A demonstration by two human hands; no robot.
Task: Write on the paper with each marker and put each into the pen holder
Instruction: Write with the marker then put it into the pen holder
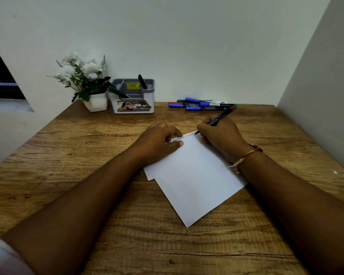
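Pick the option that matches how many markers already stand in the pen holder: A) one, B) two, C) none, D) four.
B: the pen holder holds two, a green marker leaning at its left side and a black marker upright in a rear slot.

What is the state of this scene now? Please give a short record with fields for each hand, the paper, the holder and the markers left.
right hand: right hand holds a marker, tip on the paper
left hand: left hand presses the paper's top left part; something red, perhaps a cap, shows under its fingers
paper: white paper, one line of writing along the top edge
pen holder: grey pen holder at the wall, two markers inside
markers left: pile of markers behind the paper
other: flower pot left of the holder
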